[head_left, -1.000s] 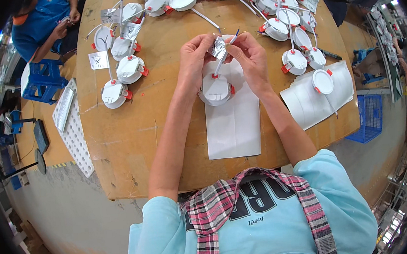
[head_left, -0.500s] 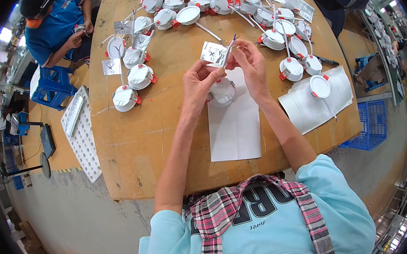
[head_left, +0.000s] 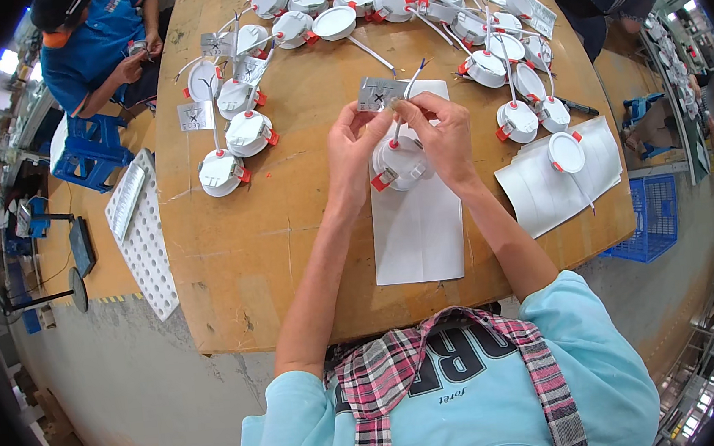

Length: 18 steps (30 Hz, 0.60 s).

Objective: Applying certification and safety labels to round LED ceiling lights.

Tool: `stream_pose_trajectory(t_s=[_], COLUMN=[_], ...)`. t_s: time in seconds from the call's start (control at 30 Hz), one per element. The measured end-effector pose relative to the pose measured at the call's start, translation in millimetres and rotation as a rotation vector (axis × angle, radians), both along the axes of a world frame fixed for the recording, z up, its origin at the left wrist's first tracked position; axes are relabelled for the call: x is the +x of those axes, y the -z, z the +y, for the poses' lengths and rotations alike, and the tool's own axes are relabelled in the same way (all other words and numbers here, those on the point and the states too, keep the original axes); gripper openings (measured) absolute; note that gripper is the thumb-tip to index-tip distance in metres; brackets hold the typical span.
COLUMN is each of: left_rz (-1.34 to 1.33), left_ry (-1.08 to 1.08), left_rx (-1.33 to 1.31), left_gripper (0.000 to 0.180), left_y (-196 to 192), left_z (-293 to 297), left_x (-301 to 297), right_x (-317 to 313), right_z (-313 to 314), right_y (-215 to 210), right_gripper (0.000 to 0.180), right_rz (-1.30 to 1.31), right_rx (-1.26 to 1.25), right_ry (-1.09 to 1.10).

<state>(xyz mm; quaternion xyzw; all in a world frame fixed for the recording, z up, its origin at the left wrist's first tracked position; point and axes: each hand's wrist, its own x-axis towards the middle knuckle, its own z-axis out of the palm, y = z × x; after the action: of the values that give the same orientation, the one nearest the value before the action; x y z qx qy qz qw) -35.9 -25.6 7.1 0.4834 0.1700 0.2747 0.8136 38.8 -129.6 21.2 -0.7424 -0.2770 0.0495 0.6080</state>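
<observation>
My left hand (head_left: 352,150) is closed, pinching a silver printed label (head_left: 380,93) between thumb and fingers. Beside it, my right hand (head_left: 446,137) closes on the cable of a round white downlight (head_left: 405,166), right at the label's edge. Bare wire ends stick up above the fingertips. The downlight has red-tipped spring clips and rests below my hands on a folded white paper sheet (head_left: 419,247). Whether the label is stuck to the cable is hidden by my fingertips.
Many white downlights (head_left: 334,24) crowd the far side of the table (head_left: 240,250), some with silver labels on their cables. At the right, a downlight (head_left: 566,152) lies on white sheets (head_left: 533,199), near a dark pen (head_left: 578,107). A co-worker (head_left: 100,50) sits at the far left.
My hands have moved slightly nearer me and drawn closer together at the label. The label has turned to face up, and more of the downlight shows beneath.
</observation>
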Motion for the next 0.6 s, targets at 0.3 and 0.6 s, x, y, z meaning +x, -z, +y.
stream_pose_trajectory(t_s=[0.3, 0.6], left_rz=[-0.008, 0.094], left_ry=[0.109, 0.137], left_rx=[-0.117, -0.036], left_gripper=[0.014, 0.017], left_y=[11.3, 11.3], left_z=[16.5, 13.2], left_x=[-3.7, -3.2], right_x=[-5.5, -2.0], right_z=[-3.5, -1.5], right_y=[-11.7, -8.6], right_gripper=[0.029, 0.028], right_rz=[0.197, 0.084], right_rx=[0.136, -0.017], right_ry=[-0.196, -0.041])
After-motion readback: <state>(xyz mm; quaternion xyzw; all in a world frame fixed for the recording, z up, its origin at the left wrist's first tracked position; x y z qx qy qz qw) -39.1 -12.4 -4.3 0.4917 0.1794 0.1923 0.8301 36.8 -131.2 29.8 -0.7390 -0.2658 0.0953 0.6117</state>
